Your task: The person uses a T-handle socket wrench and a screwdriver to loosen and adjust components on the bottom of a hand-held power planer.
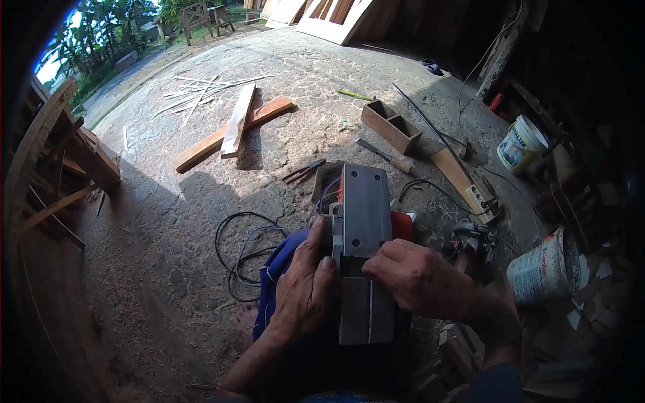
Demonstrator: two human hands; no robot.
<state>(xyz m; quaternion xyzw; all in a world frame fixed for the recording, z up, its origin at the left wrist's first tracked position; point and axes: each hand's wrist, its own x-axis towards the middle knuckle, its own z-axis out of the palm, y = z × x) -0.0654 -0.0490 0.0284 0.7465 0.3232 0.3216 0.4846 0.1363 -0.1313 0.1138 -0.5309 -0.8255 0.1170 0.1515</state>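
The planer is held upside down over the lap, its flat metal side facing up. By the left hand, half open and curved along its 9 o'clock side, the planer is gripped. The right hand is curled nearly closed at 4 o'clock, its fingertips at the dark gap between the plates – whether a small thing is pinched there cannot be told.

Fingers could be cut if a sharp blade is in that gap and they slip. Worse harm could be done if the planer is plugged in and its switch gets bumped; where its plug is cannot be told. The planer could be tipped if the left hand's hold gets loose. A foot could be caught in the looped cord at 9 o'clock – and the planer tugged, if they are joined.
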